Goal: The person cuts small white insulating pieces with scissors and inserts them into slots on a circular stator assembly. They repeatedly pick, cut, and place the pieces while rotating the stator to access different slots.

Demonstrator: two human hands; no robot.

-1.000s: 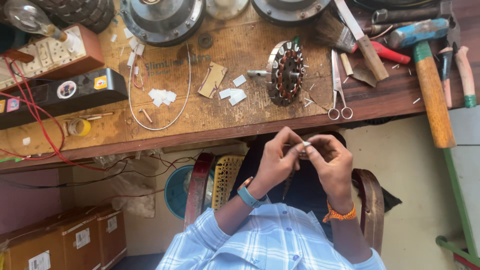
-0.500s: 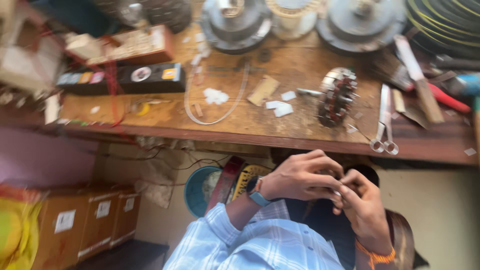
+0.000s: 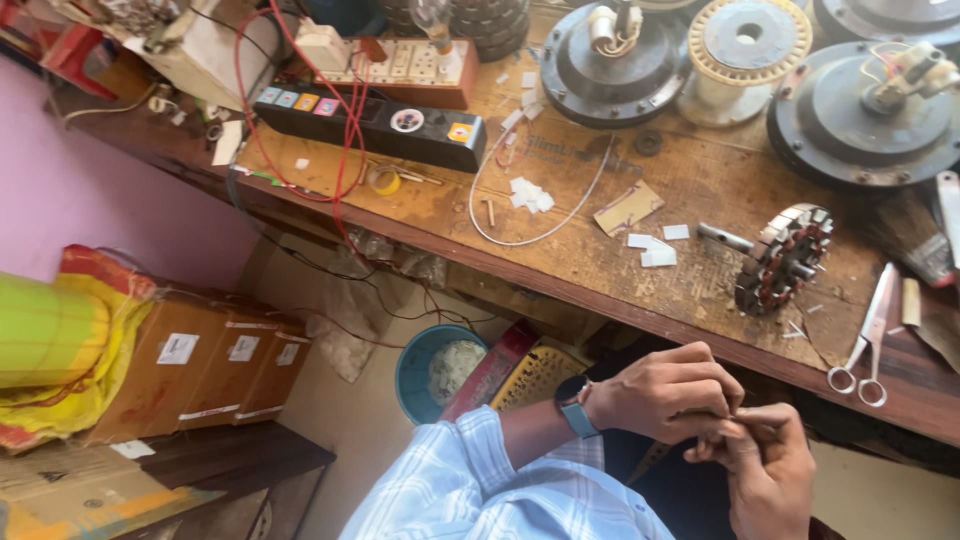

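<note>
A worn wooden workbench [image 3: 700, 190] spans the far side; a pink wall [image 3: 90, 200] stands left; cardboard boxes [image 3: 200, 365] sit on a dark low shelf [image 3: 230, 460] beneath.

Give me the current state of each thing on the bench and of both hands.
Left hand: closed, pinching something too small to make out.
Right hand: fingers meeting the left's.
Scissors: closed, flat.
Wound stator: propped on edge.
White thin loop wire: loose, unconnected.
Blue bucket: partly filled.

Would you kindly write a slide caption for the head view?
Both hands, left and right, pinch something small below a workbench holding a stator and scissors.
</note>
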